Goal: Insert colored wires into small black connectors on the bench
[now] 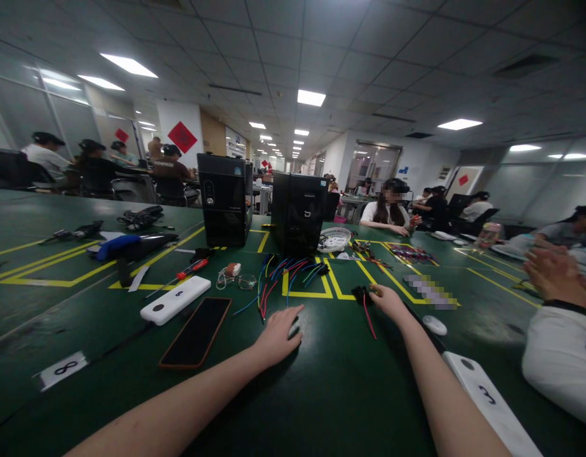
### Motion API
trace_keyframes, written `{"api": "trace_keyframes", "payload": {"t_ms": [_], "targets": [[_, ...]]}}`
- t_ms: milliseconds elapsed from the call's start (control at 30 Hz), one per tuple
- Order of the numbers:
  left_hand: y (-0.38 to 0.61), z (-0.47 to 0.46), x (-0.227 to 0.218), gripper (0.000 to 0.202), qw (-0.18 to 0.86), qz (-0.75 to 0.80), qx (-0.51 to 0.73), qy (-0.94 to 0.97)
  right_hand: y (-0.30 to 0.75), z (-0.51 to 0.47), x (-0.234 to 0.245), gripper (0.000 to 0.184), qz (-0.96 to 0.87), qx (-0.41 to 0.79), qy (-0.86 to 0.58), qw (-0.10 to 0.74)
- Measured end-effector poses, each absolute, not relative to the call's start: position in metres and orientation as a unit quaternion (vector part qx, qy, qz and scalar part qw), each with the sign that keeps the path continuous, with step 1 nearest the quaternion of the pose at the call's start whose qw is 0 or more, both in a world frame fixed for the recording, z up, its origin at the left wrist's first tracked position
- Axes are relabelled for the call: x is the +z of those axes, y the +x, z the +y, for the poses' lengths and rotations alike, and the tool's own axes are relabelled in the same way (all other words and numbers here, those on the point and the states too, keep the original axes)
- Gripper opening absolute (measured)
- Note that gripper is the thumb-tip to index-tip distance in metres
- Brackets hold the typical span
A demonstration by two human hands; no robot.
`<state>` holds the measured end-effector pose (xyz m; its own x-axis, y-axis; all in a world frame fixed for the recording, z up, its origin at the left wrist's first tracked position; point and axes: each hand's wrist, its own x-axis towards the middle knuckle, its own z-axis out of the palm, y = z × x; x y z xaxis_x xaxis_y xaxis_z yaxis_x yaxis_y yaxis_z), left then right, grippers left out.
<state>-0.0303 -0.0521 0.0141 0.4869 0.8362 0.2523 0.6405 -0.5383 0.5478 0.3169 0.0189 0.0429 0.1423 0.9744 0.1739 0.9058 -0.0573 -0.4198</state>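
Right hand [386, 301], black bundle [360, 294] just beside its fingertips [374, 291], (red wire [369, 318] trailing)

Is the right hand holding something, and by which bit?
I can't tell: the right hand is at the black bundle, but any grip is unclear.

A greyish object [294, 327] is partly hidden by the left hand [275, 333]; the dark bundle [359, 294] at the right hand [388, 303] is too small to distinguish. Toward four o'clock, picture edges crop a white strip [495, 406] and a co-worker's sleeve [554, 362].
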Motion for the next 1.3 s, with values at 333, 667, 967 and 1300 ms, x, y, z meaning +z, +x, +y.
{"api": "trace_keyframes", "payload": {"t_ms": [333,667,967,1300], "targets": [[-0.030,-0.052,0.014,0.057,0.193,0.442,0.253,0.839,0.313,0.016,0.045,0.041,-0.664,0.099,-0.718,0.182],[-0.029,-0.051,0.010,0.057,0.187,0.443,0.256,0.839,0.309,0.024,0.043,0.041,-0.635,-0.004,-0.744,0.211],[-0.031,-0.054,0.016,0.056,0.190,0.442,0.252,0.839,0.310,0.036,0.047,0.043,-0.649,0.017,-0.750,0.125],[-0.031,-0.056,0.022,0.056,0.198,0.444,0.242,0.840,0.303,0.042,0.043,0.042,-0.669,0.052,-0.722,0.168]]}}
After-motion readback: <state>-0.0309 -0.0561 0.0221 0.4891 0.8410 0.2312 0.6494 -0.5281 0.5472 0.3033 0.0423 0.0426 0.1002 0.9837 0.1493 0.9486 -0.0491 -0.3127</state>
